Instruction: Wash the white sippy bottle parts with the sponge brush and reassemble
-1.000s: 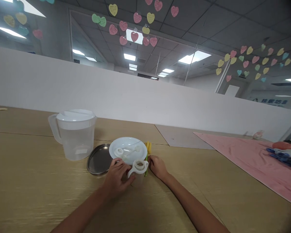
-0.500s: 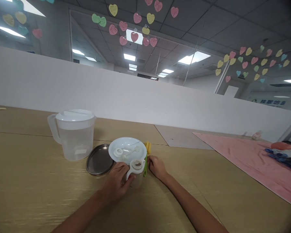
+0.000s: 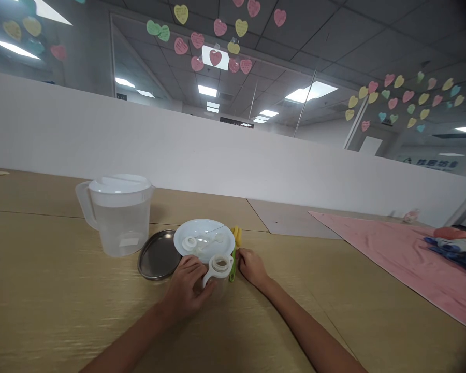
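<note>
My left hand (image 3: pixel 188 282) is closed on a clear jar (image 3: pixel 219 284) with a white rimmed neck and a white side loop, thumb and fingers at its left side. The jar's mouth faces up, uncovered. Just behind it sits a white plate (image 3: pixel 180 233) holding a small white ring-shaped cap (image 3: pixel 189 243) and some translucent pieces I cannot name. To the jar's right lies a green-handled tool (image 3: pixel 232 272) with a yellow head (image 3: pixel 236 235). Beside that handle my right hand (image 3: pixel 252 267) rests on the table, loosely curled, with nothing showing in it.
A clear lidded pitcher (image 3: pixel 123 225) with liquid stands at the left, next to a dark round metal tray (image 3: pixel 160 256). A pink cloth (image 3: pixel 396 254) covers the right side of the table, with blue patterned fabric (image 3: pixel 454 249) on it. A white wall (image 3: pixel 202 155) runs behind the table.
Hardly anything differs. The jar's neck appears a few pixels further right, still in my left hand; my right hand stays where it was.
</note>
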A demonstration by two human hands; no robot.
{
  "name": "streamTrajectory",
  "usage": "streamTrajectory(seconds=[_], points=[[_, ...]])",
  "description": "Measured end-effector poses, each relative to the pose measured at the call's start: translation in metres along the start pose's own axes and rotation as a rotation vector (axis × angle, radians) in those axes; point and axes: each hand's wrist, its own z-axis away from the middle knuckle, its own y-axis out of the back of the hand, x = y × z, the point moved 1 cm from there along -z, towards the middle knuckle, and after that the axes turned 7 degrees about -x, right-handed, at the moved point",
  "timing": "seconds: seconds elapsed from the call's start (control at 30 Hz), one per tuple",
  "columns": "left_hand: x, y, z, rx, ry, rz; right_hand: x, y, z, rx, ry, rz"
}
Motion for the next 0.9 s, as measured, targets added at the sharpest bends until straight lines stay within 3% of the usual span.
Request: streamTrajectory(seconds=[0.9], points=[[-0.0033, 0.0007, 0.0001, -0.052, -0.025, -0.028, -0.0009, 0.0, -0.0003, 0.007, 0.004, 0.006]])
